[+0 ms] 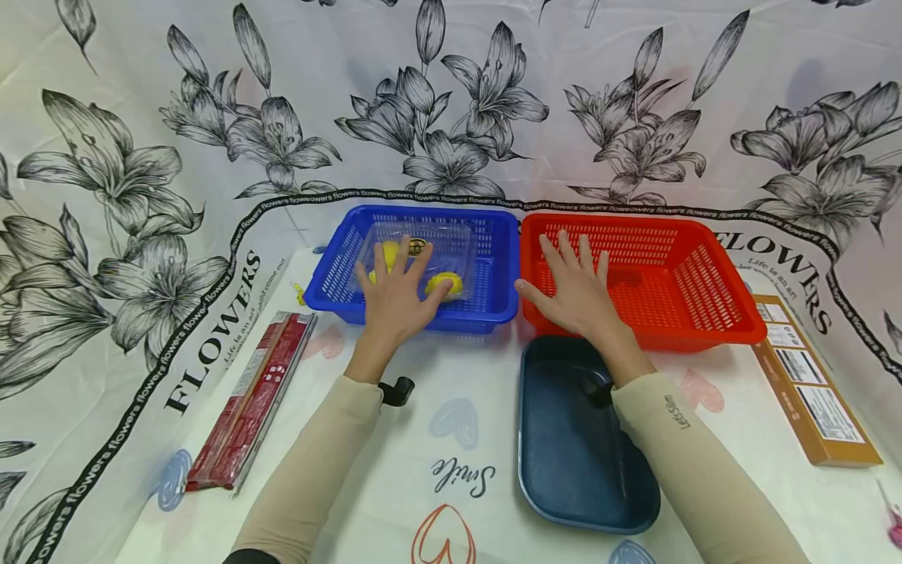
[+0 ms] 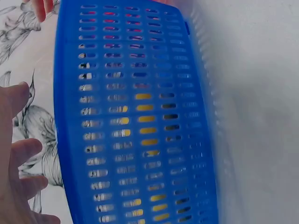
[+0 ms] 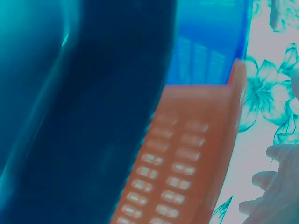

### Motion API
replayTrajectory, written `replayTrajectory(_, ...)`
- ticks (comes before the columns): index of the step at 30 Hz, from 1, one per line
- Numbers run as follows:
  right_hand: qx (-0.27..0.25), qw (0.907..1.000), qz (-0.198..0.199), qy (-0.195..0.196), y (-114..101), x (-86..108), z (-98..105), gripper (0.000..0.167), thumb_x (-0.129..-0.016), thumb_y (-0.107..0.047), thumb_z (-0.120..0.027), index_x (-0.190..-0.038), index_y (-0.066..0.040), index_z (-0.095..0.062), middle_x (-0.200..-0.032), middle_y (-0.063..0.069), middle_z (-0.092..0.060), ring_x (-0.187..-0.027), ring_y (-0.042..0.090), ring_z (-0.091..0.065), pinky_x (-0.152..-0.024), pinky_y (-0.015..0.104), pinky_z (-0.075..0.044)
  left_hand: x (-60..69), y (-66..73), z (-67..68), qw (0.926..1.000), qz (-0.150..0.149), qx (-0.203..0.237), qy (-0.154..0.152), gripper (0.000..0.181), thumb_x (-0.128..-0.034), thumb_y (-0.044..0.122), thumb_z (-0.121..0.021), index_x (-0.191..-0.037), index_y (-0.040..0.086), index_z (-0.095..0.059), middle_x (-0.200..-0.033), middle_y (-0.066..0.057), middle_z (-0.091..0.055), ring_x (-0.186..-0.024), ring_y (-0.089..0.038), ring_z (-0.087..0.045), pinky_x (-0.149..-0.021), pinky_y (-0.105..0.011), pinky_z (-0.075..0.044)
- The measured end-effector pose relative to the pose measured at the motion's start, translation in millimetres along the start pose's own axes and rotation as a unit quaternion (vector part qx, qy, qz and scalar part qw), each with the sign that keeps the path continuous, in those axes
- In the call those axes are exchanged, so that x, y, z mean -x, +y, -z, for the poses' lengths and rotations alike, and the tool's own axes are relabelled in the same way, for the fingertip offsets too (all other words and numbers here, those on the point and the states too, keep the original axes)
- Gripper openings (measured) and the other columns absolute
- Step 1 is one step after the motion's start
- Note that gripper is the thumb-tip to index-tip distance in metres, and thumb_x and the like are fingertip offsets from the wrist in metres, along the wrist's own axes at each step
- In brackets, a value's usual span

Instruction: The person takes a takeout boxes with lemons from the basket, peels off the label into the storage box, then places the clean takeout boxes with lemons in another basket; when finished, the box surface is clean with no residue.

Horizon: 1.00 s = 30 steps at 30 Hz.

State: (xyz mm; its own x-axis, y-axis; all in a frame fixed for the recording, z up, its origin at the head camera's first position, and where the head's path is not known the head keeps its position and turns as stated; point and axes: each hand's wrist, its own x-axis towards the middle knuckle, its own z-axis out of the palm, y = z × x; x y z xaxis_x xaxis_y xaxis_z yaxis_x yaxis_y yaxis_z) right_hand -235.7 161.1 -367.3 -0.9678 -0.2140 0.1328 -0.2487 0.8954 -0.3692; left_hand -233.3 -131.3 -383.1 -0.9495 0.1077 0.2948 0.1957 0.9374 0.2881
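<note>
Mid-frame, left hand (image 1: 395,294) over blue basket (image 1: 497,270), right hand (image 1: 579,294) over red basket (image 1: 694,282), fingers spread apart: reaching, seemingly; next, a grip needs curling

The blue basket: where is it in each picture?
Head: blue basket, upper middle, left of the red basket.
Left wrist: it fills the middle, top to bottom.
Right wrist: only part of it, at the top, right of centre.
Shared landmark: the flowery cloth.

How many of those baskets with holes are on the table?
2: the blue basket, holding a clear container, and the red basket just to its right, beyond the dark tray. No others show.
</note>
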Motion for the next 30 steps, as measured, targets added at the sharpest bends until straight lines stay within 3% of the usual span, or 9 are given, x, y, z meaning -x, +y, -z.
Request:
replayTrajectory(16,-0.139,0.9884,0.052,-0.032,-37,-21.8,-5,0.088,-0.097,-0.059,-0.056,-0.165,-0.021,-0.016,-0.174,0.01,-0.003,-0.159,0.042,-0.002,-0.122,0.071,-0.008,23.3,-31.6,12.1,0.9898,0.023,0.095,0.104,0.057,-0.0984,0.054,-0.053,-0.147,0.023,-0.056,-0.164,-0.01,-0.038,-0.155,-0.046,-0.021,-0.116,-0.078,-0.009)
replayTrajectory(22,-0.175,0.9822,0.037,-0.055,-47,-33.0,-9,0.085,-0.097,-0.053,-0.06,-0.165,-0.022,-0.018,-0.173,0.011,-0.011,-0.159,0.04,-0.009,-0.121,0.071,-0.015,29.1,-47.6,10.3,0.9858,0.043,0.102,0.126,0.055,-0.098,0.051,-0.056,-0.144,0.02,-0.059,-0.163,-0.01,-0.041,-0.153,-0.047,-0.025,-0.116,-0.078,-0.01)
replayTrajectory(30,-0.224,0.9727,0.013,-0.06,-57,-50.3,-18,0.075,-0.099,-0.042,-0.063,-0.161,-0.018,-0.03,-0.166,0.012,-0.033,-0.148,0.041,-0.038,-0.116,0.062,-0.037,39.8,-72.4,7.6,0.9807,0.082,0.111,0.138,0.053,-0.0981,0.047,-0.059,-0.143,0.017,-0.06,-0.161,-0.015,-0.042,-0.152,-0.049,-0.026,-0.115,-0.08,-0.009)
